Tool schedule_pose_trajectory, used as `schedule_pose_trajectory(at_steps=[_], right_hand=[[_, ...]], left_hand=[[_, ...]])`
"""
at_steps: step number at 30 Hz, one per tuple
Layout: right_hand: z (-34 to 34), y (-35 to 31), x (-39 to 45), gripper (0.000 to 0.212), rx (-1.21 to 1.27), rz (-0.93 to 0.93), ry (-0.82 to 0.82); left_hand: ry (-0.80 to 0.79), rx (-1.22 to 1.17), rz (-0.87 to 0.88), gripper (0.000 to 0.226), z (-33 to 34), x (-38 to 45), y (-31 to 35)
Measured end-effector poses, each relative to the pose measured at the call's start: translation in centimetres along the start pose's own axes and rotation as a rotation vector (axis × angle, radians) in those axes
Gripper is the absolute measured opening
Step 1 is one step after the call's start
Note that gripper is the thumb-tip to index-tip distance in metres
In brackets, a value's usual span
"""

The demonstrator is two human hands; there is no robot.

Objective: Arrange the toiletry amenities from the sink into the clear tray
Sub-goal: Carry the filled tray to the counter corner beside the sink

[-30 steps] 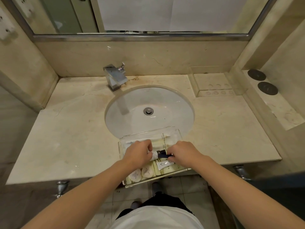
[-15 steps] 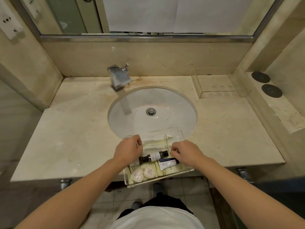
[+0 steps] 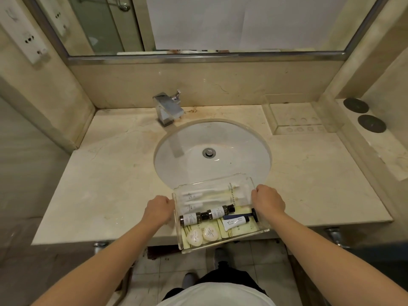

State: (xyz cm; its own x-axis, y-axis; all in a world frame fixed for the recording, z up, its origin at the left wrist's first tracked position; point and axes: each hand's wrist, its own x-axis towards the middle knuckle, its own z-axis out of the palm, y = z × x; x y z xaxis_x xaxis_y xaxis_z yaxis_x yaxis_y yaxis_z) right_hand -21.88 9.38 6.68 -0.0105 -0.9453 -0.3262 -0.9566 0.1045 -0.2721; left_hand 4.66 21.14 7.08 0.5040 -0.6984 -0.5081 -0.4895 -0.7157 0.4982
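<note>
Now both hands grip the clear rectangular acrylic tray (image 3: 261, 232) by its short ends: left hand (image 3: 159, 210) curled on the left wall, right hand (image 3: 267, 200) curled over the far right corner. The tray sits at the front edge of the beige marble counter (image 3: 106, 191), its near end overhanging the floor and its far end reaching over the rim of the white oval sink basin (image 3: 231, 140).

Inside, near to far: two round wrapped white soaps (image 3: 202, 235), a small white tube with a dark cap (image 3: 235, 221), a dark-handled razor (image 3: 241, 216), two small dark bottles with white labels (image 3: 206, 215) lying end to end, then long white wrapped sachets (image 3: 209, 193) (toothbrush kits, probably). Flat cream packets line the bottom.

Judgement: loading looks done, since the basin shows nothing but the drain; the step in hand is placing or squaring the filled tray. The next move calls for keeping the tray level and sliding or lifting it fully onto the counter, since the overhang could tip it and the bottles could roll.

Further back: a square chrome faucet (image 3: 169, 109) behind the basin, a second clear acrylic holder (image 3: 295, 117) at the far right, two dark round discs (image 3: 363, 114) on the side ledge, and a metal-framed mirror (image 3: 209, 23) on the wall. Nothing blocks the open counter on either side.
</note>
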Motion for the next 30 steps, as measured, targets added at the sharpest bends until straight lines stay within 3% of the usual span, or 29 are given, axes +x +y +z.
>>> schedule_pose_trajectory(at_steps=[4, 11, 17, 27, 30], right_hand=[[0.4, 0.0, 0.4, 0.033, -0.024, -0.019, 0.005], [-0.7, 0.3, 2.2, 0.028, -0.037, -0.061, 0.007], [-5.4, 4.3, 8.4, 0.025, 0.083, -0.017, 0.054], [-11.8, 13.4, 17.8, 0.023, 0.180, 0.194, 0.060], [-12.9, 15.8, 19.4, 0.027, 0.202, 0.261, 0.057]], left_hand=[[-0.100, -0.035, -0.036, 0.028, 1.1, -0.7, 0.3], [0.080, 0.044, -0.062, 0.025, 1.6, 0.6, 3.4], [0.180, 0.013, -0.011, 0.027, 4.6, 3.5, 12.3], [0.062, -0.151, 0.010, 0.018, 12.9, 7.2, 26.5], [0.008, -0.186, 0.028, 0.024, 14.6, 7.4, 29.3]])
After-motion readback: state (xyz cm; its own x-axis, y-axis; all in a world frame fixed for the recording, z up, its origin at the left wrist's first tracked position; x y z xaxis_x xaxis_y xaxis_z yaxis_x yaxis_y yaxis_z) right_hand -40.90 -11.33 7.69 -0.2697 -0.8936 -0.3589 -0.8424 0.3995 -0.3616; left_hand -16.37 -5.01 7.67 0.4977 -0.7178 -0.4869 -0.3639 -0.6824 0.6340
